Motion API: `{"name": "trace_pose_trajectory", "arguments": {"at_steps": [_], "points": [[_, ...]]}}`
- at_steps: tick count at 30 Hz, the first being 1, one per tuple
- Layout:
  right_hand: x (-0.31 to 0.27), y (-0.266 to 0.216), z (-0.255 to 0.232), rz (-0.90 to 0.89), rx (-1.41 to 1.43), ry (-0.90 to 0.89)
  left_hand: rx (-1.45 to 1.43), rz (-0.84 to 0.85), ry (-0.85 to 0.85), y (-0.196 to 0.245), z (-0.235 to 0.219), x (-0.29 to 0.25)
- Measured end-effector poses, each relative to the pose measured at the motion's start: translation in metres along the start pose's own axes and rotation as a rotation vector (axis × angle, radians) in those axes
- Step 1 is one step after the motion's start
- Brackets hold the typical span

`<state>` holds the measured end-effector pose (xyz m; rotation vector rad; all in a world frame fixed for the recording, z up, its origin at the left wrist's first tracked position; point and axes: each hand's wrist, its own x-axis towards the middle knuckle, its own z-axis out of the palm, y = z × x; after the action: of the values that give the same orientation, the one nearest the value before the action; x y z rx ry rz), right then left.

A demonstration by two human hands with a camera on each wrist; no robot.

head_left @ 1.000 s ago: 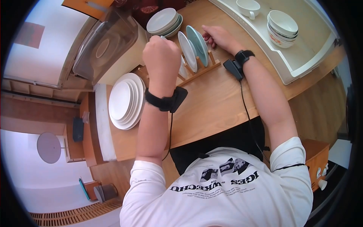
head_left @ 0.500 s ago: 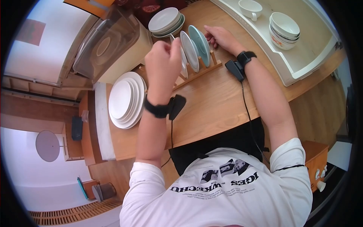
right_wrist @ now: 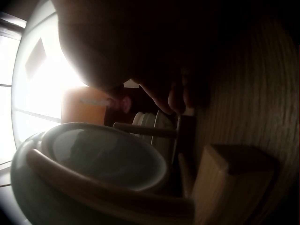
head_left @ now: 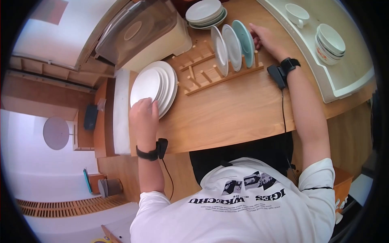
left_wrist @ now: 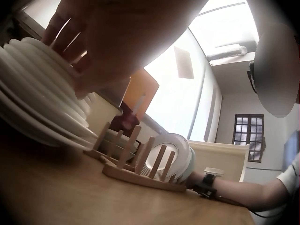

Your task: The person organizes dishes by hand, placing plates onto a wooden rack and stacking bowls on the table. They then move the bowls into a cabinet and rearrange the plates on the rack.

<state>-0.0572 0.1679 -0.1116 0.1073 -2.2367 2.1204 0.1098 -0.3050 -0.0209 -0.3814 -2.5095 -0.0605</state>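
Note:
My left hand point(head_left: 144, 117) is at the near edge of a stack of white plates point(head_left: 146, 83) on the left of the table. In the left wrist view its fingers point(left_wrist: 63, 35) reach over the stack, the thumb by the rims. A wooden dish rack point(head_left: 223, 81) holds plates on edge at its right end: a white ridged plate point(head_left: 219, 50), another white plate point(head_left: 231, 47) and a light green plate point(head_left: 244, 42). My right hand point(head_left: 263, 38) rests beside the rack's right end, fingers loosely bent close to the green plate, holding nothing visible.
Behind the rack stands another stack of dishes point(head_left: 204, 12), white over green. A clear-lidded bin point(head_left: 142, 32) is at the back left. On the right, a cream tray point(head_left: 316, 73) bears a white cup point(head_left: 297, 14) and stacked bowls point(head_left: 330, 44). Cables hang from both wrists.
My left hand has left the rack and moved left and nearer to the white plate stack. The white ridged plate it held now stands alone in the rack. My right hand stays beside the rack.

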Motion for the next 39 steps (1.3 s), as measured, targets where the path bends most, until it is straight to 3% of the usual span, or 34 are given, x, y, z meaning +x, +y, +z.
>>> {"name": "trace_pose_trajectory", "arguments": {"at_steps": [14, 21, 26, 30, 33, 39], "points": [[-0.006, -0.006, 0.0, -0.011, 0.027, 0.006, -0.022, 0.134, 0.08, 0.008, -0.01, 0.001], [-0.008, -0.009, 0.002, -0.011, 0.009, 0.011, 0.082, 0.193, 0.388, 0.021, -0.024, 0.047], [-0.005, -0.003, 0.002, -0.019, -0.003, 0.028, -0.311, -0.045, 0.495, 0.064, -0.037, 0.082], [-0.006, -0.005, 0.003, -0.018, -0.006, 0.038, -0.679, -0.275, 0.482, 0.104, -0.04, 0.113], [-0.001, 0.001, 0.0, -0.015, 0.011, 0.015, -0.785, -0.302, 0.437, 0.121, -0.028, 0.136], [-0.005, -0.003, 0.003, -0.031, 0.029, 0.023, -0.64, -0.262, 0.351, 0.154, 0.008, 0.152]]}}
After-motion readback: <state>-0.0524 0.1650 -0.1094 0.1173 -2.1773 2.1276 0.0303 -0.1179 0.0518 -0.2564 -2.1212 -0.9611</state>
